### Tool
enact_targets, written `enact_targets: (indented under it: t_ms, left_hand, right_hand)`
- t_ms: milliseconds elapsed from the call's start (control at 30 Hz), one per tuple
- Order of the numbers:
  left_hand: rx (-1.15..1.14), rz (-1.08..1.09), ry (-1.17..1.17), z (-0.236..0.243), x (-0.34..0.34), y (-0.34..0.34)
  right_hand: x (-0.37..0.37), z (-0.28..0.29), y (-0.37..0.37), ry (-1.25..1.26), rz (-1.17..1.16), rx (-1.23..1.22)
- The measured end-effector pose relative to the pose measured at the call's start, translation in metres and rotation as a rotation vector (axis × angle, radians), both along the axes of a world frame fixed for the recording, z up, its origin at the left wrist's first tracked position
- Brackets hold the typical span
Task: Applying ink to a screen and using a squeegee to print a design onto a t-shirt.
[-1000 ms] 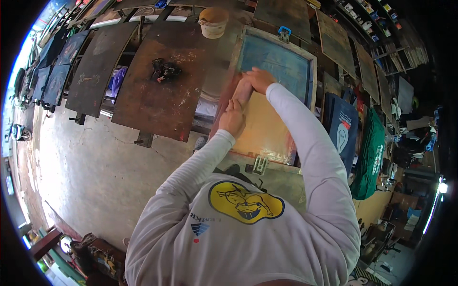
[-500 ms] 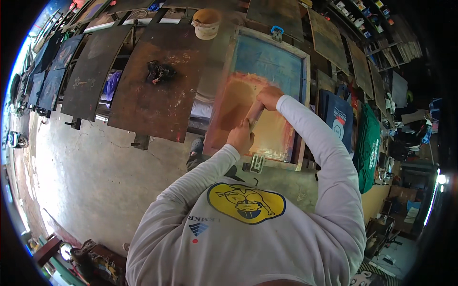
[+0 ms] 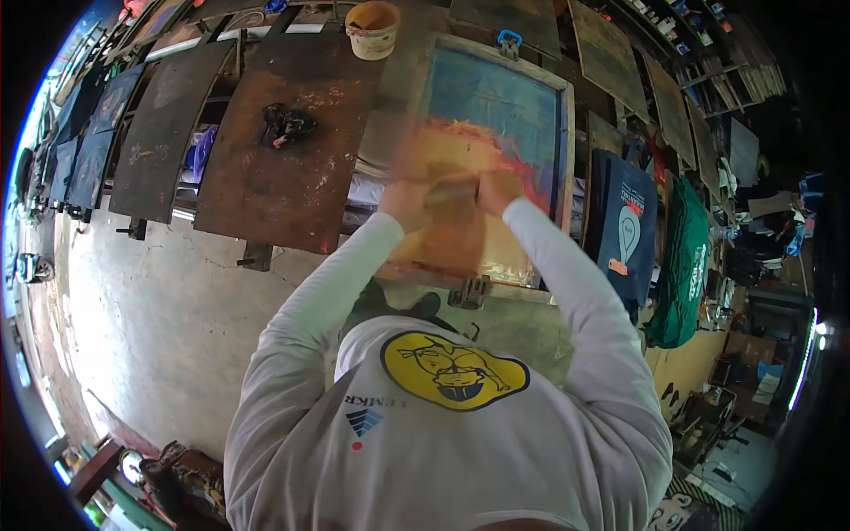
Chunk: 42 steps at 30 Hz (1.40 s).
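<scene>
A wooden-framed printing screen lies flat in front of me, its blue mesh smeared with orange and yellow ink. Both my hands grip a wide squeegee that rests across the middle of the mesh. My left hand holds its left end and my right hand its right end, level with each other. The hands and the squeegee are blurred by motion. My white long sleeves reach in from below.
A brown board with a black rag lies left of the screen, with darker boards further left. An ink bucket stands at the back. A blue printed shirt and a green one lie to the right.
My hands were one ahead of the other on the screen; now they sit side by side with the squeegee square across the mesh. The orange smear looks wider.
</scene>
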<state>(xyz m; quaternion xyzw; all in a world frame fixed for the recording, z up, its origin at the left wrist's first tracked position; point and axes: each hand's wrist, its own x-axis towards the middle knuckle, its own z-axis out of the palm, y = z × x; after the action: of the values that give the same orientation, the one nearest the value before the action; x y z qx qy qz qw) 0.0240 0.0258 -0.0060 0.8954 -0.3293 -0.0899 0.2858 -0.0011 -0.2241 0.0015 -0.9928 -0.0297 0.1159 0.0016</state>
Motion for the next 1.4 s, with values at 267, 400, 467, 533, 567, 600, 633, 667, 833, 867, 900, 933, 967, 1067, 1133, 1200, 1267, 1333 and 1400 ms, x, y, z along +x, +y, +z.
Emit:
enact_targets:
  t_ms: [267,400,467,533,567,600,633,667,833,867,900,933,967,1067,1133,1200,1267,1333,1400]
  left_hand:
    - [-0.089,-0.227,0.156,0.003,-0.007,0.011]
    - [0.128,-0.315,-0.064,0.095,0.039,-0.038]
    - [0.236,-0.320,-0.289,0.104,0.046,-0.056]
    - [0.180,-0.273,-0.534,0.090,0.042,-0.066]
    - [0.121,-0.206,-0.771,0.078,0.041,-0.068]
    - [0.122,-0.211,-0.770,0.064,0.043,-0.071]
    - [0.053,-0.166,-0.889,0.047,0.048,-0.071]
    - [-0.013,-0.116,-1.007,0.029,0.050,-0.065]
    - [0.236,-0.278,-0.201,0.022,-0.008,-0.025]
    - [0.235,-0.281,-0.207,0.042,-0.018,-0.024]
    - [0.400,-0.258,-0.067,0.056,-0.025,-0.023]
    - [0.560,-0.233,0.076,0.063,-0.027,-0.022]
    - [0.561,-0.277,-0.003,0.059,-0.017,-0.018]
    - [0.328,-0.340,-0.127,0.053,0.027,-0.029]
    - [0.087,-0.297,-0.246,0.092,0.054,-0.060]
    - [0.150,-0.148,-0.170,0.060,0.103,-0.073]
    - [0.235,-0.143,-0.214,0.022,0.141,-0.073]
    - [0.308,-0.196,-0.251,0.011,0.150,-0.082]
    - [0.328,-0.176,-0.222,0.000,0.149,-0.084]
  right_hand:
    - [-0.078,0.047,0.036,0.186,-0.186,0.132]
    - [-0.027,0.051,0.004,0.112,-0.273,0.093]
    - [-0.011,0.037,-0.009,0.094,-0.303,0.108]
    - [-0.001,0.032,-0.012,0.030,-0.340,0.184]
    - [-0.001,0.038,-0.008,0.087,-0.383,0.131]
    - [-0.004,0.039,-0.009,0.088,-0.387,0.133]
    - [-0.007,0.039,-0.008,0.120,-0.358,0.101]
    - [-0.009,0.038,-0.003,0.154,-0.324,0.071]
    - [-0.072,0.038,0.022,0.205,-0.264,0.199]
    - [-0.080,0.043,0.026,0.200,-0.268,0.199]
    - [-0.082,0.049,0.029,0.217,-0.236,0.195]
    - [-0.080,0.053,0.031,0.235,-0.205,0.191]
    - [-0.071,0.056,0.032,0.231,-0.199,0.188]
    - [-0.025,0.072,0.020,0.249,-0.189,0.113]
    - [0.004,0.066,-0.010,0.132,-0.278,0.094]
    - [0.037,0.066,-0.010,0.023,-0.276,0.116]
    - [0.068,0.091,0.007,0.079,-0.361,0.165]
    - [0.073,0.082,0.003,0.063,-0.382,0.148]
    - [0.069,0.056,-0.003,0.050,-0.398,0.128]
